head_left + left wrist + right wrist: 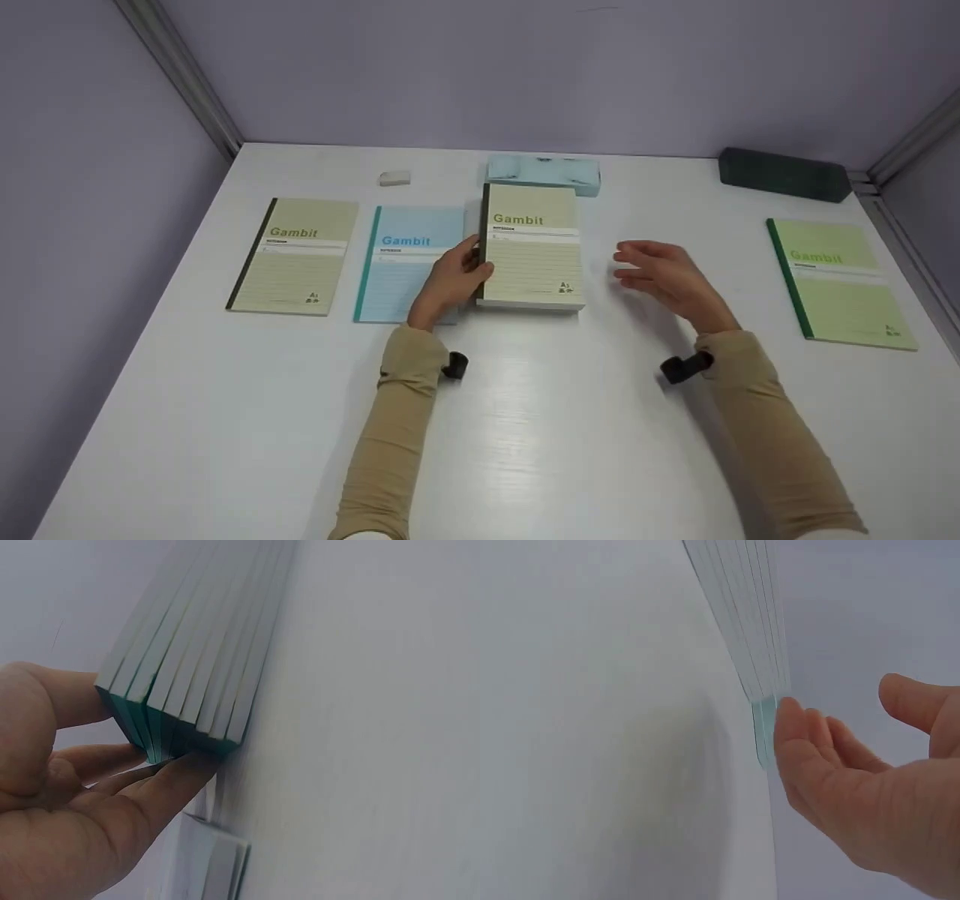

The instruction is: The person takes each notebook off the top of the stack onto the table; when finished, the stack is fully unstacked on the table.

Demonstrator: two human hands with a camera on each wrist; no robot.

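A thick stack of notebooks [532, 262], its top one yellow-green with a dark spine and "Gambit" on the cover, lies at the middle of the table. My left hand [456, 276] holds the stack at its spine side. In the left wrist view the thumb is on the top cover and the fingers [176, 791] reach along the spines to the lower edge. My right hand [664, 277] is held apart, to the right of the stack, with bent, spread fingers and nothing in it. A blue notebook [409, 225] lies partly behind my left hand.
Another yellow-green notebook [296, 259] lies at the left, a light green one [844, 285] at the far right. Along the back stand a light blue box [544, 171], just behind the stack, a small whitish block [394, 178] and a dark oblong case [784, 174]. Walls border the table.
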